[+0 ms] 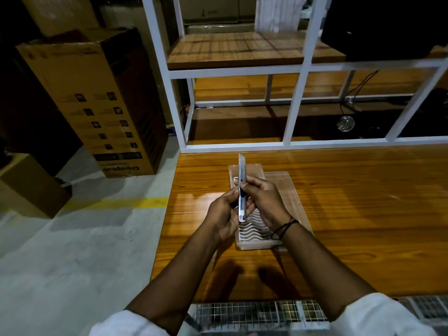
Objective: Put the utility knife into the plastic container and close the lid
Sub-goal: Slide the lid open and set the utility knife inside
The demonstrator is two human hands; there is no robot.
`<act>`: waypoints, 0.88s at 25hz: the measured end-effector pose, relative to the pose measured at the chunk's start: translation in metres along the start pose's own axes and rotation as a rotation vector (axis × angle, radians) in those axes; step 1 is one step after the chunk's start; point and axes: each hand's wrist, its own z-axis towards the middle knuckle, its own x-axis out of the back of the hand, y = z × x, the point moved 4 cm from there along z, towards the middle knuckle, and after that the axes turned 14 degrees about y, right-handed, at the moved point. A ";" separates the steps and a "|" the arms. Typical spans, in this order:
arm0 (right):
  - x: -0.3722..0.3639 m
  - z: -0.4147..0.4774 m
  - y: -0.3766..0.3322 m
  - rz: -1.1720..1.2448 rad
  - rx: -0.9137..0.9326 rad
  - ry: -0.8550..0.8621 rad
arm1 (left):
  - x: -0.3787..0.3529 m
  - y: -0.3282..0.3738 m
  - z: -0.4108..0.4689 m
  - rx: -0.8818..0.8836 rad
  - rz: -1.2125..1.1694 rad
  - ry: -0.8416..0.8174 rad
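I hold a slim silver and dark utility knife [242, 177] upright above the table, blade tip pointing away from me. My left hand [224, 213] grips its lower handle from the left. From the right, my right hand [264, 200] pinches the middle of the knife. Beneath both hands lies a clear plastic container [254, 243] with a white wavy-ribbed insert. Its clear lid [288, 187] lies open flat on the table to the right, partly hidden by my right hand and wrist.
The wooden table [351, 214] stretches to the right. A white metal shelf frame [295, 105] stands at the table's far edge. Cardboard boxes [97, 105] stand on the concrete floor to the left, beside a yellow floor line [135, 203].
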 end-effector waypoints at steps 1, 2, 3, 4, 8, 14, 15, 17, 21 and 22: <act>0.002 -0.002 0.000 -0.001 0.002 -0.001 | 0.000 -0.002 0.002 0.006 0.000 0.005; 0.004 -0.004 0.000 -0.001 -0.002 -0.002 | 0.000 -0.004 0.003 0.014 0.001 0.010; 0.005 -0.006 0.001 0.003 -0.008 -0.008 | 0.000 -0.005 0.003 0.018 0.003 0.015; 0.006 -0.008 0.002 0.008 -0.012 -0.012 | -0.001 -0.006 0.003 0.018 0.005 0.015; 0.008 -0.014 0.003 0.020 -0.003 -0.032 | -0.005 -0.007 0.003 0.005 0.010 -0.007; 0.012 -0.017 0.008 0.029 -0.038 -0.042 | -0.006 -0.008 0.007 0.019 0.011 0.005; 0.013 -0.017 0.009 0.024 -0.042 -0.049 | -0.006 -0.008 0.007 0.019 0.004 0.009; 0.014 -0.016 0.012 0.013 -0.049 -0.060 | -0.007 -0.009 0.007 0.019 -0.019 0.017; 0.017 -0.016 0.016 -0.002 -0.037 -0.066 | -0.011 -0.012 0.003 0.027 -0.056 0.033; 0.017 -0.017 0.014 -0.007 -0.028 -0.073 | -0.012 -0.012 0.002 0.024 -0.053 0.036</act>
